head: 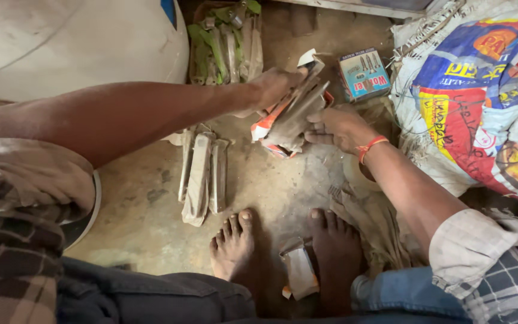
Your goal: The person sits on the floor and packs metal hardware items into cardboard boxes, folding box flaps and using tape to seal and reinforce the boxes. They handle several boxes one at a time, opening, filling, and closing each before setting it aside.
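Observation:
My left hand (274, 87) grips a dusty flat packet (307, 105) at the top of an open orange-and-white carton (271, 129), which is full of similar grey packets. My right hand (337, 127), with an orange thread on its wrist, holds the carton's right side from below. Both hands are above a dusty concrete floor (145, 210). Three similar dusty packets (202, 174) lie side by side on the floor to the left of the carton. My bare feet (235, 243) rest on the floor below the hands.
A small blue box (364, 73) sits past the carton. A crate of green-wrapped packets (226, 42) stands at the back. A printed woven sack (481, 96) fills the right. A white round tank (79, 42) is at upper left. A torn wrapper (300, 270) lies between my feet.

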